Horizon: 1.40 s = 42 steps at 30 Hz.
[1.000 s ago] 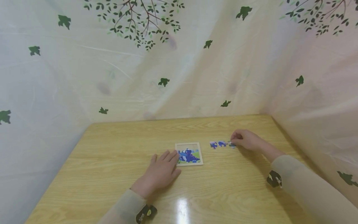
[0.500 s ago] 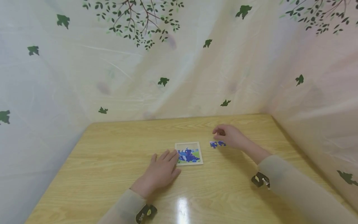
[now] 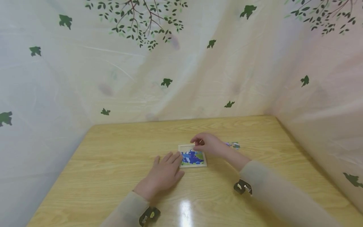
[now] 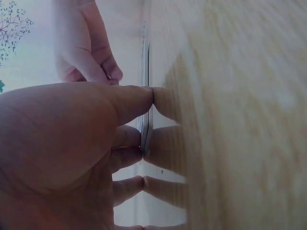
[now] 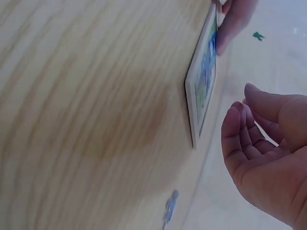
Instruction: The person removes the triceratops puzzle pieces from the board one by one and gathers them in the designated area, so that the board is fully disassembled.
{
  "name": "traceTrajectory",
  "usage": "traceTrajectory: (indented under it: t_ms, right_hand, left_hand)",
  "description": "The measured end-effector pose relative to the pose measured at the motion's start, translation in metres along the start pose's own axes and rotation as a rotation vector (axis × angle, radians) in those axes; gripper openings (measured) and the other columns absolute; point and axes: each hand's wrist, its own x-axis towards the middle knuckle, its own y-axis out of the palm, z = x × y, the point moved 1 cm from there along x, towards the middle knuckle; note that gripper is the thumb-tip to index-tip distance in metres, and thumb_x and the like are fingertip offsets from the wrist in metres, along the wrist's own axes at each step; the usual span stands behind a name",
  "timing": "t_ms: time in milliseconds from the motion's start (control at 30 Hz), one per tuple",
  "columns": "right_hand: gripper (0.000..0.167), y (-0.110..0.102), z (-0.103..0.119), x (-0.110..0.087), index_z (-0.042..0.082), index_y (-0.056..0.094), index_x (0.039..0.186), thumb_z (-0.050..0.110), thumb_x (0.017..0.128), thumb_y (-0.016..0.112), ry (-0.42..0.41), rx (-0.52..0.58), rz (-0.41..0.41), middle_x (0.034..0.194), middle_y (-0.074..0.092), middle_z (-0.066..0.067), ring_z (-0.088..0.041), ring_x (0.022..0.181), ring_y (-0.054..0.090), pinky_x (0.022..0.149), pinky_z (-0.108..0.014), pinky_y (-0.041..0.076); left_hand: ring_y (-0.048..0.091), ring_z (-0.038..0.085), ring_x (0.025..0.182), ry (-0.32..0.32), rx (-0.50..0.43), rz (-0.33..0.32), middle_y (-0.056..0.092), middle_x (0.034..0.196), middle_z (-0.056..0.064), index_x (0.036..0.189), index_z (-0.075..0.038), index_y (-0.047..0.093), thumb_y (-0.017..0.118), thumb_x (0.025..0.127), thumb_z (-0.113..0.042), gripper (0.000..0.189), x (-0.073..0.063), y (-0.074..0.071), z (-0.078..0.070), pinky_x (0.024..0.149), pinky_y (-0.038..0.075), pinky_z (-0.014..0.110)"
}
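A small framed jigsaw puzzle (image 3: 193,158), its picture a blue dinosaur with a bare strip along the top, lies flat on the table. My left hand (image 3: 163,174) rests palm down, its straight fingertips touching the frame's left edge; the left wrist view shows the thumb (image 4: 136,100) there too. Over the frame's upper right part hovers my right hand (image 3: 210,145), fingers loosely bent. In the right wrist view a gap separates the thumb (image 5: 268,101) from the fingers, and no piece shows between them. Loose puzzle pieces (image 3: 235,145) lie right of the frame, partly hidden behind the right hand.
The wooden table (image 3: 124,151) meets a pale curtain (image 3: 136,94) with printed leaves at its back and sides. A dark band with a small device (image 3: 242,187) sits on the right sleeve, another band (image 3: 149,216) on the left.
My right hand has moved left from the rightmost loose piece, past the other pieces, to above the frame. That piece now lies uncovered on the table. The left hand has stayed put.
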Motion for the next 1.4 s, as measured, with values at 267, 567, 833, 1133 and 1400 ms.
traceTrajectory:
  t_ms: [267,567,833,1133,1400]
  right_hand:
    - [0.027,0.024,0.01,0.008,0.007,0.077,0.132,0.009,0.105,0.077,-0.002,-0.018,0.039,0.101,0.07,0.003,-0.013,0.095,0.066,0.087,-0.035,0.059]
    - [0.025,0.032,0.012,0.009,0.009,0.078,0.128,0.01,0.103,0.079,0.04,-0.026,0.023,0.1,0.07,0.004,-0.013,0.096,0.065,0.093,-0.038,0.059]
    - [0.023,0.034,0.01,0.011,0.011,0.08,0.124,0.011,0.101,0.082,0.071,-0.049,0.039,0.1,0.071,0.005,-0.012,0.092,0.065,0.089,-0.034,0.059]
    - [0.021,0.032,0.015,0.01,0.012,0.082,0.12,0.012,0.1,0.084,0.076,-0.084,0.058,0.101,0.07,0.003,-0.013,0.093,0.065,0.088,-0.035,0.059]
    - [0.019,0.033,0.015,0.012,0.011,0.082,0.118,0.011,0.099,0.085,0.094,-0.08,0.066,0.1,0.071,0.003,-0.014,0.093,0.065,0.089,-0.035,0.059]
  left_hand:
    - [0.032,0.039,0.163,0.015,-0.01,-0.006,0.037,0.177,0.009,0.169,-0.009,0.045,0.055,0.115,-0.045,0.065,-0.001,-0.003,-0.001,0.126,0.022,0.079]
    - [0.033,0.038,0.163,0.016,-0.017,-0.007,0.039,0.177,0.01,0.168,-0.008,0.046,0.058,0.115,-0.044,0.066,-0.003,-0.005,-0.003,0.126,0.023,0.078]
    - [0.028,0.042,0.165,0.044,-0.047,0.03,0.033,0.179,0.012,0.17,-0.013,0.044,0.054,0.116,-0.042,0.063,-0.004,-0.007,0.0,0.126,0.017,0.08]
    - [0.021,0.049,0.165,0.107,-0.071,0.061,0.027,0.18,0.017,0.17,-0.026,0.046,0.051,0.118,-0.04,0.054,-0.006,-0.01,0.003,0.123,0.014,0.084]
    - [0.021,0.05,0.164,0.104,-0.072,0.065,0.027,0.18,0.018,0.17,-0.026,0.047,0.052,0.117,-0.04,0.054,-0.005,-0.01,0.003,0.123,0.014,0.084]
